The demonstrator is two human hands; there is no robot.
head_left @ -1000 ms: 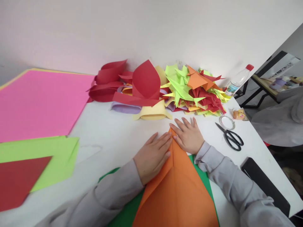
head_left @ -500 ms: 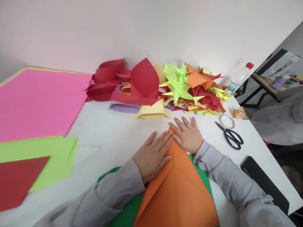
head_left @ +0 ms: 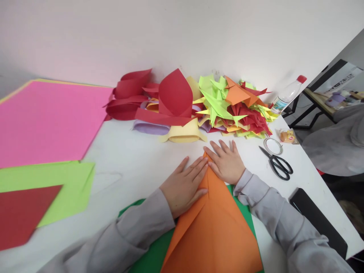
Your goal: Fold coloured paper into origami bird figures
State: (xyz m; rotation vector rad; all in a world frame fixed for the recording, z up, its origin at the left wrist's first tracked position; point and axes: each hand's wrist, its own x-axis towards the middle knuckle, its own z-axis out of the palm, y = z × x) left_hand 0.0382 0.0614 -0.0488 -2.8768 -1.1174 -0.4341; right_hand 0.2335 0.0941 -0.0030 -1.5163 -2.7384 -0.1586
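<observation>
An orange sheet of paper, folded to a point at its far end, lies in front of me on top of green paper. My left hand rests flat on the folded left flap, its fingers stretched toward the tip. On the other side, my right hand lies with fingers spread, the thumb and index finger touching the paper near the tip and the other fingers over the white table. The two hands nearly meet at the centre crease. Part of the left flap is hidden under my left hand.
Pink sheets, a light green sheet and a red sheet lie left. Folded paper shapes line the wall. To the right are a bottle, tape roll, scissors, a black phone-like slab and a snack packet.
Both hands stay at almost the same place on the orange paper. The view has shifted very slightly, and the left flap seems to lie a little differently below my left hand.
</observation>
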